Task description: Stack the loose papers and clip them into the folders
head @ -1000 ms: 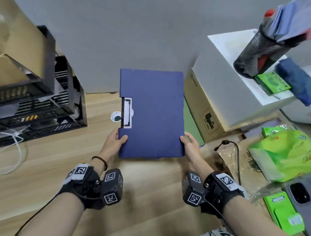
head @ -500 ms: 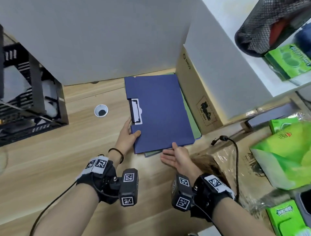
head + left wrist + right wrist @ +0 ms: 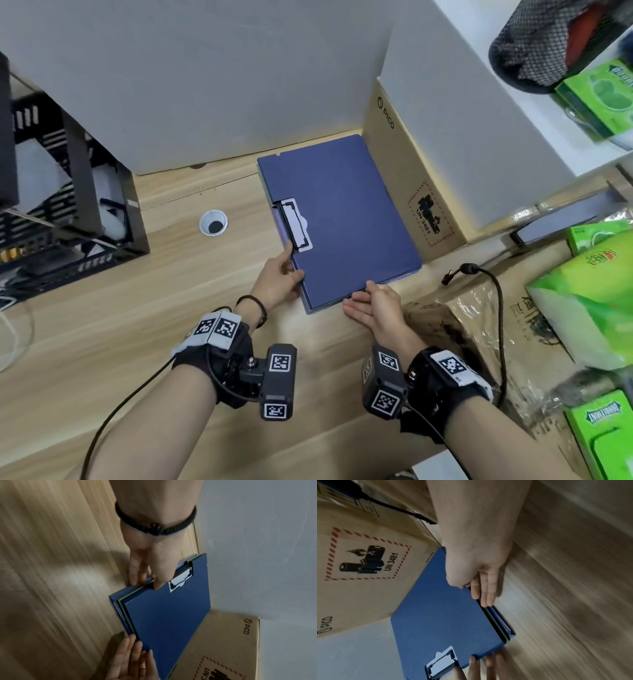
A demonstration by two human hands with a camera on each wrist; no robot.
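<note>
A blue folder [image 3: 342, 219] with a white clip [image 3: 296, 226] lies closed on top of a stack on the wooden desk. Under it show the edges of a green folder [image 3: 126, 615] and another blue folder [image 3: 115, 601]. My left hand [image 3: 293, 262] is at the stack's left edge just below the clip, thumb on the top cover, straight fingers against the side. My right hand [image 3: 359, 296] presses straight fingers against the near edge. The wrist views show the same: left hand [image 3: 146, 584], right hand [image 3: 476, 595], top folder [image 3: 445, 615]. No loose papers are visible.
A cardboard PICO box [image 3: 411, 192] touches the stack's right side, with a white box [image 3: 462, 120] on it. A grey partition [image 3: 205, 85] stands behind. A cable hole [image 3: 213, 223] and black rack [image 3: 68, 205] are left; a black cable [image 3: 479, 274] and green packs [image 3: 582, 308] right.
The blue folder, held up in both hands a second ago, now lies on the stack, shifted right against the box. My right hand let go and went flat against the near edge.
</note>
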